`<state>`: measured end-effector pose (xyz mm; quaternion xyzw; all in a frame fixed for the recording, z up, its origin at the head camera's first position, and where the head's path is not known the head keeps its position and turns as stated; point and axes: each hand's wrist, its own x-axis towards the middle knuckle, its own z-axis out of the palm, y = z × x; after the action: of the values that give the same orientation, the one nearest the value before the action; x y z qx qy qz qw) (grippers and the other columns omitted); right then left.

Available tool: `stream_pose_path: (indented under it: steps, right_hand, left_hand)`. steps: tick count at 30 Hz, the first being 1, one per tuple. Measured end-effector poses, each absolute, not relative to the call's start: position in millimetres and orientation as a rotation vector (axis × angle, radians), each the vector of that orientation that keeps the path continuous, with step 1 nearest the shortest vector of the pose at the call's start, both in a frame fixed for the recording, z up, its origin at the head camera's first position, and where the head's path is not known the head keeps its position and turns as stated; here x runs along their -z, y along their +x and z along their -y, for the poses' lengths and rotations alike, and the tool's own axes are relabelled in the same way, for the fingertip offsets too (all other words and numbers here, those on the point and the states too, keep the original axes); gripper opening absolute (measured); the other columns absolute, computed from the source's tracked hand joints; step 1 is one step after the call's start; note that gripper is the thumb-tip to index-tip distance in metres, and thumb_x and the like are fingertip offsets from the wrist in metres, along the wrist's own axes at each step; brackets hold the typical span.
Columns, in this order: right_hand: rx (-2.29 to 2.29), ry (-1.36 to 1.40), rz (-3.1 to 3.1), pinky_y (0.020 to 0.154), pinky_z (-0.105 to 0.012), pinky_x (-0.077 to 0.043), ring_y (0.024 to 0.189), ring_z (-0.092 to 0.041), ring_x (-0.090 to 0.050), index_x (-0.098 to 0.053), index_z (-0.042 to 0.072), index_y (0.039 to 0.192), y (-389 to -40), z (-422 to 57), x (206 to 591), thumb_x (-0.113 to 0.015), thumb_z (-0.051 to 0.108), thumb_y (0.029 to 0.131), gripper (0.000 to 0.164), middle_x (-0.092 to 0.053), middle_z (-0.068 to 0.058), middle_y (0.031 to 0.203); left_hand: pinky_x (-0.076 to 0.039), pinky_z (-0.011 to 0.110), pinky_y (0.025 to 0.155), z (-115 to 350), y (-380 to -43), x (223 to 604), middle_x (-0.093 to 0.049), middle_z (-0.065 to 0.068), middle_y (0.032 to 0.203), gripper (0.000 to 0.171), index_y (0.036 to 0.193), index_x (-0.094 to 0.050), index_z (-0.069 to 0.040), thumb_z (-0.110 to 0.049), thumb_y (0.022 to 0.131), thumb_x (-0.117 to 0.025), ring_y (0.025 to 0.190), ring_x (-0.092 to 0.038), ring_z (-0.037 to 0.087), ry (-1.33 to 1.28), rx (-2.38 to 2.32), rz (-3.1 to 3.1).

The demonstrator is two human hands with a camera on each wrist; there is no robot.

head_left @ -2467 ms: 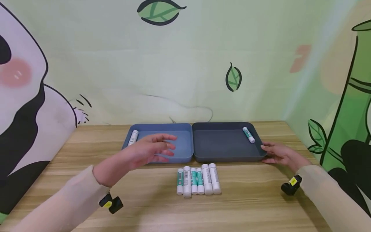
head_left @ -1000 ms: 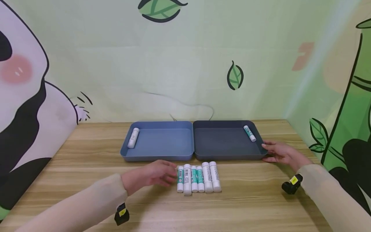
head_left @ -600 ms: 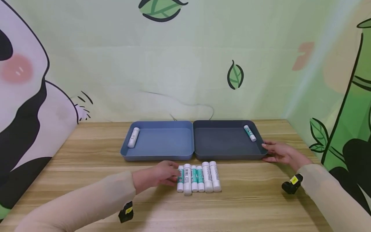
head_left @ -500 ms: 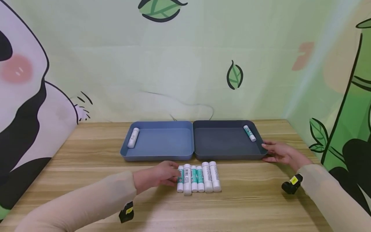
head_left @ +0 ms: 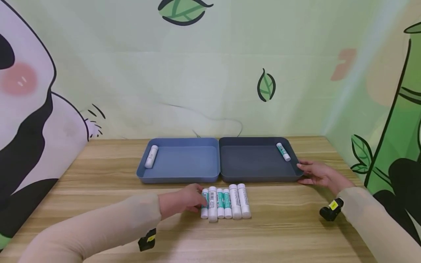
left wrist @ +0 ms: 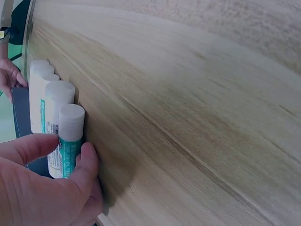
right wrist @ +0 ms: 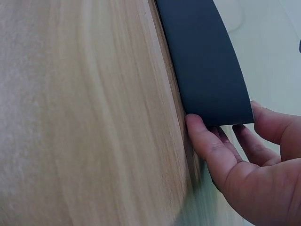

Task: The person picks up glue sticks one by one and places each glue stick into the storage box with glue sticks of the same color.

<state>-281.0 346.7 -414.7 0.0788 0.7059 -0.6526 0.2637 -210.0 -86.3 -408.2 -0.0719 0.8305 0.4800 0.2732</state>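
Observation:
A row of small green-labelled and larger white glue sticks (head_left: 235, 204) lies in front of two trays. My left hand (head_left: 187, 198) is at the row's left end, thumb and fingers pinching the small green-labelled glue stick (left wrist: 70, 125) on either side. In the left wrist view its white cap shows past the fingertips. My right hand (head_left: 317, 172) holds the front right corner of the dark grey tray (right wrist: 204, 66), thumb at the rim and fingers against the outer wall. A small green glue stick (head_left: 283, 152) lies inside that tray.
The blue tray (head_left: 187, 179) stands side by side with the dark one, with a large white glue stick (head_left: 151, 156) at its left wall. A wall (head_left: 210, 73) with a printed panda and leaves rises behind the wooden table (head_left: 256, 241).
My left hand has come from over the blue tray down to the row's left end and closed on the small glue stick. My right hand has stayed at the dark tray's corner.

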Motion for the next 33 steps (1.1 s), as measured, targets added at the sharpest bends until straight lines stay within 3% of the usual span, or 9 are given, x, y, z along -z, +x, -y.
stream_pose_path:
  steps: [8, 19, 27, 33]
  right_hand:
    - [1.758, 0.219, -1.92, 0.082, -0.032, -0.064, 0.087, -0.002, -0.065, 0.009, -0.004, 0.16, -280.9, -347.1, 415.3, -0.044, 0.019, 0.109, 0.077, -0.06, 0.009, 0.098]
    - [1.771, 0.217, -1.904, 0.082, -0.032, -0.064, 0.088, -0.003, -0.065, 0.01, -0.003, 0.16, -280.2, -347.0, 415.0, -0.045, 0.019, 0.109, 0.078, -0.061, 0.009, 0.098]
    - [1.778, 0.218, -1.905, 0.082, -0.032, -0.063, 0.088, -0.004, -0.064, 0.01, -0.004, 0.16, -279.6, -346.9, 415.4, -0.045, 0.019, 0.109, 0.078, -0.06, 0.007, 0.098]
    - [1.784, 0.223, -1.899, 0.081, -0.032, -0.063, 0.087, -0.004, -0.065, 0.01, -0.004, 0.16, -279.9, -346.0, 414.1, -0.044, 0.018, 0.109, 0.077, -0.06, 0.006, 0.099]
  left_hand:
    - [-0.054, 0.025, 0.066, 81.2, -207.7, 403.6, -0.06, 0.017, 0.116, 0.064, 0.145, -0.045, 0.004, 0.007, 0.086, -0.07, 0.085, -0.055, 0.018, -0.219, -1.233, -2.26]
    - [-0.062, 0.036, 0.077, 81.3, -206.2, 403.6, -0.061, 0.022, 0.123, 0.067, 0.143, -0.045, 0.007, 0.011, 0.08, -0.065, 0.094, -0.058, 0.022, -0.206, -1.3, -2.256]
    - [-0.057, 0.027, 0.064, 85.4, -207.8, 406.8, -0.062, 0.016, 0.108, 0.066, 0.143, -0.044, 0.008, 0.01, 0.08, -0.064, 0.08, -0.057, 0.019, -0.202, -1.36, -2.208]
    - [-0.055, 0.025, 0.062, 88.7, -210.5, 405.7, -0.062, 0.014, 0.106, 0.065, 0.143, -0.045, 0.005, 0.008, 0.082, -0.066, 0.081, -0.056, 0.018, -0.228, -1.345, -2.203]
